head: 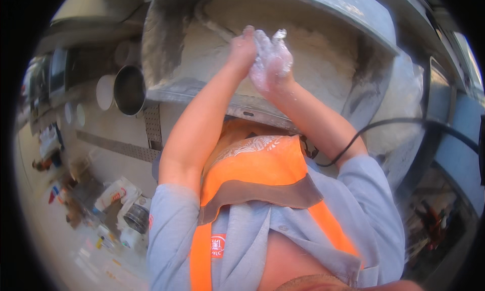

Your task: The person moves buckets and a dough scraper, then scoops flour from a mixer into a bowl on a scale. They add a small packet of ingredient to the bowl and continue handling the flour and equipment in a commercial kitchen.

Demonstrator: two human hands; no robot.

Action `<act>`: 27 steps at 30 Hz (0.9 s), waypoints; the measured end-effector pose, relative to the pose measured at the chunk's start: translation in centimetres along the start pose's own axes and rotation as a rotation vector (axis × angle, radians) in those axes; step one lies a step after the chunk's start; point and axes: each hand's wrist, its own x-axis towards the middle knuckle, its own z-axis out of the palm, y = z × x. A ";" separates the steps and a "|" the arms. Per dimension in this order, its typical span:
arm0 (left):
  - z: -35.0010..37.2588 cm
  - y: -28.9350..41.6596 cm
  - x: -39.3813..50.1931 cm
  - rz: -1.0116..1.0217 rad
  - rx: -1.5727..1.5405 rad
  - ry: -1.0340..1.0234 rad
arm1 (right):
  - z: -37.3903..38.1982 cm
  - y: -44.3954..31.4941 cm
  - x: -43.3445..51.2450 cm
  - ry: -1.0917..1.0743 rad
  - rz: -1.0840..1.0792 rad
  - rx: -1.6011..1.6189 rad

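Both hands meet over a large metal trough [242,98] that holds a pale, powdery or doughy mass [314,64]. My left hand [243,50] is at the trough's middle, its fingers bent against the other hand; little white shows on it. My right hand [273,65] is thickly coated with a white, sticky-looking substance, with lumps on its fingers. Blur hides whether either hand holds anything. A ridge or cord-like strip [216,28] lies in the trough beyond my left hand. An orange apron [254,170] hangs between my forearms, below the trough's near edge.
A deep round metal pot [130,90] stands left of the trough, beside a white round container [105,92]. To the right, a clear plastic sheet [398,98] hangs by the trough, and a black cable [394,120] crosses near my right forearm. Sacks [117,194] lie lower left.
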 end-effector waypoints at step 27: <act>2.1 2.9 2.9 0.193 -0.464 0.090 | -3.4 -7.9 2.8 -0.250 -0.163 -1.045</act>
